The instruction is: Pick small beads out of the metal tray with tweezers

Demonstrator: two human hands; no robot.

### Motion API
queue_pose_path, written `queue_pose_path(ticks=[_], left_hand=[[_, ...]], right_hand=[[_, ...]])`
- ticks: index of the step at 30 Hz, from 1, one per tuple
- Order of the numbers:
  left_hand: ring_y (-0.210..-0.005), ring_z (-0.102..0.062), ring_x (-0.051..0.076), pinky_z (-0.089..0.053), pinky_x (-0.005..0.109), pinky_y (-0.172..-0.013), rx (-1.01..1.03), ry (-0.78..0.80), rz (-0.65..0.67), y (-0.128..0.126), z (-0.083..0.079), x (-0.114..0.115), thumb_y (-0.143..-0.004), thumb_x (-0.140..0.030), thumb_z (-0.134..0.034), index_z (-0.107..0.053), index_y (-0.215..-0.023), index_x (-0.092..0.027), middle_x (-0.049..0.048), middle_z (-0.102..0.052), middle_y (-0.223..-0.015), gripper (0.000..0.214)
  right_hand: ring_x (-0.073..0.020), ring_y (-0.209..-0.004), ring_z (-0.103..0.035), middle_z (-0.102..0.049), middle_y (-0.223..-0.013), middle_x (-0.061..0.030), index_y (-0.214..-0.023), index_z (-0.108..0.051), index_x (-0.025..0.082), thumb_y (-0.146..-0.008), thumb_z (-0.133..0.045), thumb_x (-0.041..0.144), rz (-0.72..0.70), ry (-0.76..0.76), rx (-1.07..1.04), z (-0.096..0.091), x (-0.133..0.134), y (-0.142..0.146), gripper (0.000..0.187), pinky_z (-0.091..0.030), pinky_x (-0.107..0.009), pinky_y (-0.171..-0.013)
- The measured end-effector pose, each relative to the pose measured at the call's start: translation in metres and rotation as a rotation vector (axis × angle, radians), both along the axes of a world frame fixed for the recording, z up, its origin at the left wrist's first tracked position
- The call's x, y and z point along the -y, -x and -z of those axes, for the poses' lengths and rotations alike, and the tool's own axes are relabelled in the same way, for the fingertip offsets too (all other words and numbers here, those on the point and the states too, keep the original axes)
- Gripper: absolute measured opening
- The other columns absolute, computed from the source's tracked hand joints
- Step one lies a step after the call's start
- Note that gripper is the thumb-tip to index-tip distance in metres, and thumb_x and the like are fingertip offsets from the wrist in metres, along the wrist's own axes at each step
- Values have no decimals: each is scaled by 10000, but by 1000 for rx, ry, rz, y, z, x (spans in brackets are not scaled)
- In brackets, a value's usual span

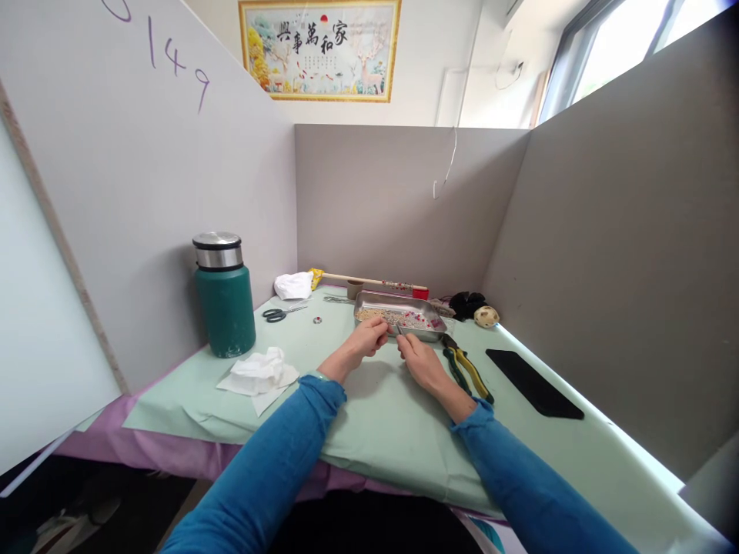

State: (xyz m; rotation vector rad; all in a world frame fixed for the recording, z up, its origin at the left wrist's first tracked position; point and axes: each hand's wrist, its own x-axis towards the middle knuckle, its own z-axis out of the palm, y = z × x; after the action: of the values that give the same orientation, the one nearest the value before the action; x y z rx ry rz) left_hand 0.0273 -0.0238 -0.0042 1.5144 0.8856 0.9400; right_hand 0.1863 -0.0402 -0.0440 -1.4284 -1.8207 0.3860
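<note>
Left hand [372, 336] and right hand [416, 355] are both pinched closed; one thin tool [399, 328] is gripped by the right, the left's hold cannot be told. Just beyond, beads [413, 318] too many to count, probably light, hard, slippery, best fingertip-pinched, are held in one steel tray [431, 336]. One pair of pliers [471, 368] is seen alongside.

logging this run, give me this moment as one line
left hand: pinched, contents unclear; right hand: holding thin grey tool; metal tray: just beyond hands, beads inside; pliers: right of tray
</note>
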Motion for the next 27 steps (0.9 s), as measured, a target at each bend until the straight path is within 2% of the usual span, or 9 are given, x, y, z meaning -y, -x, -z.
queue_pose_path(ticks=[5,10,17,27], left_hand=[[-420,-224,41,-131,189,-395,-13,-10,17,1,0,2,-802,-295,-449,-440,-724,-179,-69,-314,-535,140],[-421,-214,39,-128,185,-394,-27,-5,10,0,0,2,-786,-293,-458,-449,-741,-180,-74,-298,-537,122],[-416,-216,40,-122,180,-388,-60,-9,-30,-3,2,-1,-786,-310,-465,-477,-784,-177,-80,-284,-539,134],[-461,-294,60,-214,195,-423,-210,-203,-134,-5,8,-8,-782,-263,-400,-525,-743,-162,-54,-368,-543,165]], right_hand=[[-195,-701,-540,-606,-744,-46,-715,-479,228,-909,-323,477,-16,-34,41,2,3,4,352,-295,-294,-641],[-199,-703,-548,-629,-757,-67,-706,-502,223,-916,-327,449,23,-23,83,-1,6,8,354,-290,-298,-640],[-203,-742,-588,-668,-827,-85,-824,-576,191,-950,-246,429,115,4,275,-7,12,11,426,-288,-285,-621],[-224,-833,-627,-690,-914,-107,-910,-600,180,-964,-191,450,196,38,422,-5,12,14,493,-310,-287,-638]])
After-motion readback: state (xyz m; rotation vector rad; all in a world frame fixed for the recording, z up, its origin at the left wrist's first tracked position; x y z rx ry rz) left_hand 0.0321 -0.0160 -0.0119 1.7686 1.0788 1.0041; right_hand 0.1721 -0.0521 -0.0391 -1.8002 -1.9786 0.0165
